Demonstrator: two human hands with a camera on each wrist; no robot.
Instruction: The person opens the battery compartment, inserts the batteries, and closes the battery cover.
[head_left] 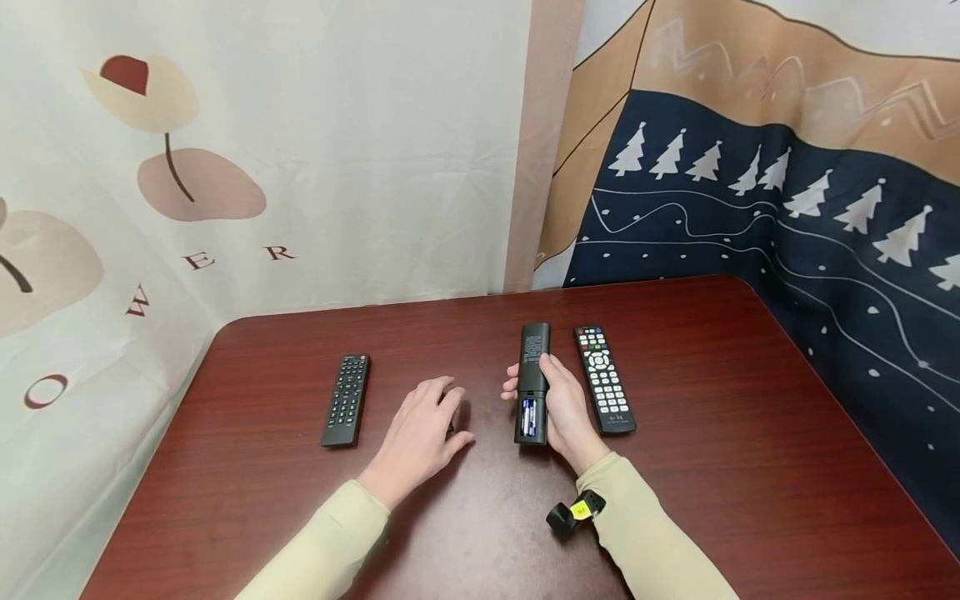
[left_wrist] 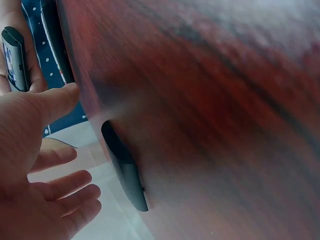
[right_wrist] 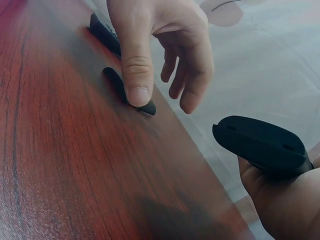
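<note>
In the head view my right hand (head_left: 572, 415) grips a black remote control (head_left: 534, 354), its back facing up. The battery compartment at the near end lies uncovered, with batteries (head_left: 528, 418) visible inside. My left hand (head_left: 422, 429) hovers over the table to the left of it, fingers spread and slightly bent, holding nothing. Below that hand a curved black battery cover (left_wrist: 131, 182) lies on the table, seen in the left wrist view; from the head it is almost wholly hidden by the fingers. In the right wrist view the left thumb hangs in front of the same cover (right_wrist: 115, 84).
One black remote (head_left: 346, 400) lies buttons up on the left. Another, with white buttons (head_left: 604, 379), lies just right of my right hand. The brown wooden table (head_left: 480, 525) meets patterned curtains (head_left: 390, 167) behind. A black strapped device (head_left: 574, 512) sits at my right wrist.
</note>
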